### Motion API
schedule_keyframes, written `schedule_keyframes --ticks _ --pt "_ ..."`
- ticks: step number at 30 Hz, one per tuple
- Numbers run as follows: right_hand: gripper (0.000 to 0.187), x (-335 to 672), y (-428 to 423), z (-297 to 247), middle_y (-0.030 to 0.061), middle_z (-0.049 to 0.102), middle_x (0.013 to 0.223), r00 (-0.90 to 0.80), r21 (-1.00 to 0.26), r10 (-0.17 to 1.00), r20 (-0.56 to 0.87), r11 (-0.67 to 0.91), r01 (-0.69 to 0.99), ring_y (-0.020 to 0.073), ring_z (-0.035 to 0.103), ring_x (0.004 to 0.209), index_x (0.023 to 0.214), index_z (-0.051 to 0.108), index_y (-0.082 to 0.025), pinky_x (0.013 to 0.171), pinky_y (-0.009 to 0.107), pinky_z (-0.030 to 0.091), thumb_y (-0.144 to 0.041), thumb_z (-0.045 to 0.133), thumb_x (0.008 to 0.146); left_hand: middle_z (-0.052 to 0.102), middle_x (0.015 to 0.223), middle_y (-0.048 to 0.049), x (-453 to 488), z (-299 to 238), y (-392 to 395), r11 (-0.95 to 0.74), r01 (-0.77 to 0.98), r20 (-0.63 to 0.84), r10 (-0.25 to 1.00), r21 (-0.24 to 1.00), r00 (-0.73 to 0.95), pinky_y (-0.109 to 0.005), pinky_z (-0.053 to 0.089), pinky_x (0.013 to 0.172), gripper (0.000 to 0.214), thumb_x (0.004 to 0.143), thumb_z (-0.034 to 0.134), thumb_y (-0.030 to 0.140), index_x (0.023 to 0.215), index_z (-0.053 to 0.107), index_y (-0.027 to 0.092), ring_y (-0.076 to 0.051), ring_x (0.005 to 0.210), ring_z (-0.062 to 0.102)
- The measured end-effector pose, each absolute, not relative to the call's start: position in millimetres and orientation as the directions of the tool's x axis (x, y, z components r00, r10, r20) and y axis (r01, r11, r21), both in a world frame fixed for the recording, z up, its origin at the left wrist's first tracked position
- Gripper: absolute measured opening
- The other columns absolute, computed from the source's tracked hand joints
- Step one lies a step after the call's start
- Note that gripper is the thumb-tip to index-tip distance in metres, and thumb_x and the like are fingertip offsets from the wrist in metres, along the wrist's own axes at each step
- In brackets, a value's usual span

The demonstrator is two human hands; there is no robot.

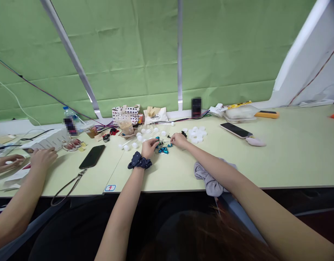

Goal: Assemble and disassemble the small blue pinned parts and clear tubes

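My left hand, with a dark dotted scrunchie round its wrist, is closed in a pinch at the left side of a small pile of shiny blue parts. What its fingers hold is too small to make out. Across the pile, my right hand pinches a small blue piece at its fingertips. Small black parts lie just behind that hand. White round caps are grouped to its right, and clear tubes with white caps lie behind my left hand.
A phone with a strap lies at left, another phone at right. A plastic drink cup stands behind the tubes. Grey cloth lies under my right forearm. At far left, a co-worker's hands handle white paper or card.
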State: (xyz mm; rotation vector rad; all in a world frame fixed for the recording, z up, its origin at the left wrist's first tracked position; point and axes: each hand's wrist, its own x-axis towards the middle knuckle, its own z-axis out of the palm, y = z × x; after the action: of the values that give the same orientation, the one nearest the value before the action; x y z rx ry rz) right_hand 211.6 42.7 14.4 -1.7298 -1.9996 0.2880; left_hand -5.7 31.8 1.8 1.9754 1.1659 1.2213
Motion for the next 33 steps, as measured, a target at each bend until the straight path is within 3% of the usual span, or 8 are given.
schedule_keyframes --ticks 5,10,14,22,27,30,33 --pt "0.006 209 42 17 0.0059 0.070 0.079 -0.088 -0.519 0.948 0.306 0.244 0.819 0.0174 0.062 0.077 0.077 0.072 -0.019 0.068 0.025 0.042 -0.022 0.067 0.079 0.072 0.099 -0.0112 -6 1 33 -0.496 0.355 0.433 0.867 0.792 0.247 -0.037 0.051 0.078 0.038 0.076 0.065 0.042 0.101 0.070 0.015 -0.025 0.088 0.067" --pt "0.011 198 35 20 0.0004 0.063 0.067 -0.187 -0.675 0.906 0.380 0.410 0.614 0.0118 0.056 0.061 0.088 0.063 -0.016 0.064 0.022 0.041 -0.016 0.052 0.087 0.071 0.102 -0.0130 -3 5 29 -0.497 0.257 0.424 0.858 0.829 0.290 -0.039 0.051 0.082 0.041 0.073 0.068 0.043 0.101 0.070 0.014 -0.026 0.092 0.066" --pt "0.021 192 31 21 -0.0019 0.060 0.067 -0.207 -0.662 0.872 0.443 0.474 0.580 0.0123 0.053 0.062 0.101 0.061 -0.018 0.064 0.023 0.040 -0.014 0.043 0.089 0.071 0.103 -0.0123 1 13 21 -0.496 0.163 0.411 0.830 0.853 0.377 -0.039 0.051 0.085 0.039 0.072 0.070 0.042 0.099 0.071 0.014 -0.024 0.091 0.066" --pt "0.030 199 47 11 0.0018 0.069 0.072 -0.272 -0.745 0.894 0.356 0.447 0.495 0.0119 0.059 0.068 0.110 0.065 -0.014 0.070 0.023 0.043 -0.013 0.043 0.089 0.071 0.102 -0.0127 5 18 12 -0.438 0.058 0.364 0.808 0.897 0.462 -0.037 0.050 0.085 0.041 0.068 0.074 0.041 0.099 0.071 0.014 -0.022 0.090 0.065" --pt "0.027 201 55 3 0.0042 0.071 0.078 -0.306 -0.883 0.907 0.290 0.377 0.281 0.0074 0.048 0.049 0.109 0.063 -0.012 0.052 0.019 0.039 -0.021 0.050 0.087 0.070 0.106 -0.0135 3 21 13 -0.482 0.082 0.382 0.776 0.872 0.502 -0.037 0.049 0.085 0.039 0.073 0.069 0.040 0.102 0.071 0.014 -0.024 0.096 0.064" --pt "0.027 199 54 1 0.0045 0.071 0.077 -0.305 -0.933 0.923 0.235 0.302 0.194 0.0047 0.038 0.041 0.107 0.062 -0.013 0.043 0.018 0.033 -0.027 0.055 0.085 0.070 0.104 -0.0123 1 21 15 -0.502 0.153 0.403 0.812 0.851 0.423 -0.037 0.049 0.083 0.034 0.073 0.068 0.037 0.099 0.072 0.015 -0.024 0.093 0.064" --pt "0.023 195 51 1 0.0034 0.070 0.072 -0.285 -0.950 0.934 0.217 0.269 0.159 0.0040 0.036 0.039 0.101 0.062 -0.013 0.041 0.017 0.032 -0.026 0.058 0.083 0.071 0.102 -0.0106 -2 19 18 -0.518 0.221 0.430 0.834 0.826 0.346 -0.037 0.049 0.084 0.026 0.072 0.067 0.033 0.092 0.073 0.016 -0.025 0.097 0.063"
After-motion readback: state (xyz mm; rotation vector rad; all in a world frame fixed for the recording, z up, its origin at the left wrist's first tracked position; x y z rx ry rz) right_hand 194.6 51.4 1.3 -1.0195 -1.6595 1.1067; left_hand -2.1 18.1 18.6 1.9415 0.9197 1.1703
